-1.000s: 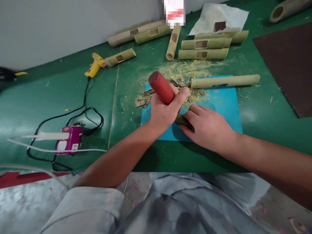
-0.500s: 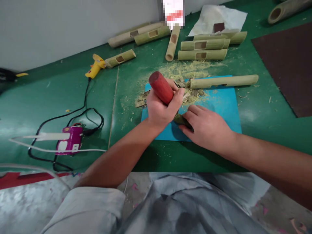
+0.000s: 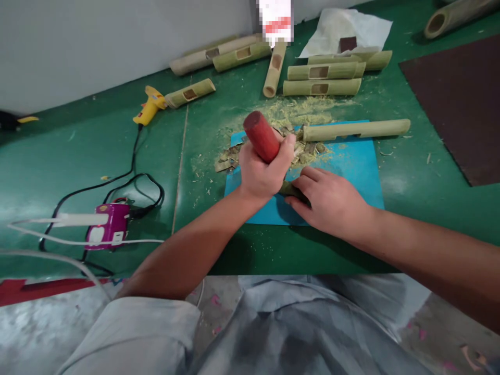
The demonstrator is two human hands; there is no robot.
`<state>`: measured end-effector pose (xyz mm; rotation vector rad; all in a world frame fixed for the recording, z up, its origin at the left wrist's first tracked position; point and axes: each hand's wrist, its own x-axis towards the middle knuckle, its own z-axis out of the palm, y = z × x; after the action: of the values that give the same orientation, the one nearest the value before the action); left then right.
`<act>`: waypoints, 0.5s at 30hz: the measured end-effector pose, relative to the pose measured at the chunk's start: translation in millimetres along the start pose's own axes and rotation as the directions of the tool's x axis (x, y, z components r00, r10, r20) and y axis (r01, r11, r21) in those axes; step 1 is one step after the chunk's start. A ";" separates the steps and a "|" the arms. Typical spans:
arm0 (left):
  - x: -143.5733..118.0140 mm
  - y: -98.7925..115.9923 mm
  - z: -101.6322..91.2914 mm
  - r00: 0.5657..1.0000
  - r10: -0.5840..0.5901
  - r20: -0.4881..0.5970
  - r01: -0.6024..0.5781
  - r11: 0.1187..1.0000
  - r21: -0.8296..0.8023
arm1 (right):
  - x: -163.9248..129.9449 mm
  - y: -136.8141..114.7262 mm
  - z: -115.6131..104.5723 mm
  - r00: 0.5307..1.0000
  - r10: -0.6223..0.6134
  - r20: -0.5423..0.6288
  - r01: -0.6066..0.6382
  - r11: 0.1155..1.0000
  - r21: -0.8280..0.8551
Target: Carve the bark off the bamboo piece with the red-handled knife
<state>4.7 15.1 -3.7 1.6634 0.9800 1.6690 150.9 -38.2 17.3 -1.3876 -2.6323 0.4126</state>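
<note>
My left hand (image 3: 260,169) is wrapped round a thick red handle (image 3: 262,136); the tool's working end is hidden below the fist. Just to its right, my right hand (image 3: 332,200) has its fingers and thumb closed on a short greenish bamboo piece (image 3: 291,189), mostly covered by the hands. Both hands are over a blue sheet (image 3: 359,177) on the green table (image 3: 211,208). Bamboo chips and shavings (image 3: 308,151) are heaped behind the hands. A long bamboo tube (image 3: 355,129) lies across the sheet's far edge.
Several bamboo tubes with rectangular cutouts (image 3: 322,87) lie at the back. On the left are a yellow hot glue gun (image 3: 149,107) and a purple power strip (image 3: 107,226) with trailing cords. A dark brown sheet (image 3: 457,104) is at right, and white paper (image 3: 346,31) behind.
My left hand and the red handle have shifted slightly right, with the handle a bit more upright. My right hand stays on the bamboo piece. The whole view has drifted a little.
</note>
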 end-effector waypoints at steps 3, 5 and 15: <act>2.8 -0.5 -2.4 0.996 -0.085 -0.007 0.084 0.992 -0.091 | 0.3 0.0 2.4 1.000 -0.030 -0.006 0.030 0.999 0.022; 4.3 0.1 -5.6 0.988 -0.153 0.016 0.153 0.974 -0.168 | 0.8 0.8 3.7 0.999 -0.033 -0.005 0.034 0.999 0.020; 3.5 -6.6 -2.0 0.957 -0.266 -0.114 0.242 0.951 -0.190 | -0.1 5.4 3.6 0.997 -0.019 -0.072 0.020 1.000 0.014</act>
<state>1.9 21.5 -7.1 1.2631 1.0340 1.6589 154.3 -36.0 12.3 -1.3460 -2.5780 0.3719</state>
